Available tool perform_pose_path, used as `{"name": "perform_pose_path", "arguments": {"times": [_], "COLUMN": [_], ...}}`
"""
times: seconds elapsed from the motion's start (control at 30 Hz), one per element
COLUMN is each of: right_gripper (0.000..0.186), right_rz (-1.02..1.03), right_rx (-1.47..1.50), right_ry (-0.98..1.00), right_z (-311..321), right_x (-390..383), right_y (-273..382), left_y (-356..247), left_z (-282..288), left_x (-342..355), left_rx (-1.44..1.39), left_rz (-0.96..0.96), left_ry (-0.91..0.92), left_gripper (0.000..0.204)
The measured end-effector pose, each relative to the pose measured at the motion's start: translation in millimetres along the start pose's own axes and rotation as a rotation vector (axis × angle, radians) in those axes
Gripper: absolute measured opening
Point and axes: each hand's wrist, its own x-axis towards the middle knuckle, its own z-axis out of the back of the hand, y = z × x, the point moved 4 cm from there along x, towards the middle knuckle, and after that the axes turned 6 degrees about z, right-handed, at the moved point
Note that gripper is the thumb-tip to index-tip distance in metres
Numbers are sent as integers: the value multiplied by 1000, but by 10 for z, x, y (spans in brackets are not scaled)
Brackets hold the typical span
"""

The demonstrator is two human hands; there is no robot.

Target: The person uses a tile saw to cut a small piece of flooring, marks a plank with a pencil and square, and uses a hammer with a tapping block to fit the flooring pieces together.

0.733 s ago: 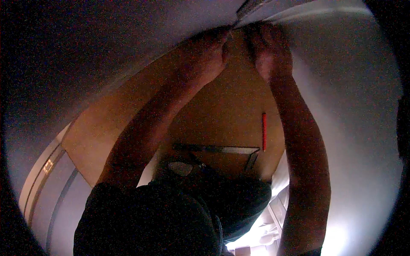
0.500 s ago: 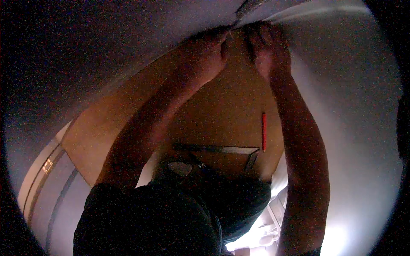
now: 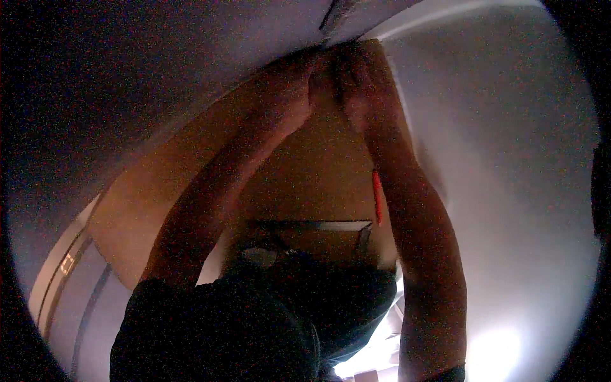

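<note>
Both my arms reach up toward the corner where the dim walls meet above a brown surface. My left hand [image 3: 294,86] is closed, its fingertips lost in shadow by the corner. Close beside it, my right hand [image 3: 364,89] has curled fingers. Whatever lies between the fingers is too dark to make out. Just above the hands, a dark narrow strip [image 3: 328,15] shows on the wall. Partly behind my right forearm lies a slim red stick like a pencil [image 3: 378,197] on the brown surface [image 3: 312,172].
An L-shaped flat bar [image 3: 318,225] lies near my dark-clothed legs. Pale walls curve round on the left and right [image 3: 509,159]. At lower left runs a light frame-like edge [image 3: 67,261]. Bright light glares at lower right [image 3: 496,353].
Both hands have shifted a little left and slightly down in the picture, the right one more. My right forearm now covers part of the red stick's side. The view has moved slightly too.
</note>
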Motion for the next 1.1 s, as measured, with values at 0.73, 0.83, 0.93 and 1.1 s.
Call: {"name": "perform_pose_path", "arguments": {"times": [0.73,0.83,0.93,1.1], "right_gripper": [40,37,35,38], "right_rz": [-59,-51,-20,11], "right_rx": [221,142,-126,-226], "right_ry": [-132,-45,-214,-166], "right_z": [-388,-434,-488,-310], "right_x": [63,159,123,130], "right_y": [-620,-402,-321,-164], "left_y": [142,263,287,47], "left_z": [126,124,117,330], "left_x": [14,-20,39,-20], "left_rx": [111,128,135,129], "left_rz": [66,54,46,-17], "left_ry": [98,71,95,31], "left_gripper": [48,50,55,56]}}
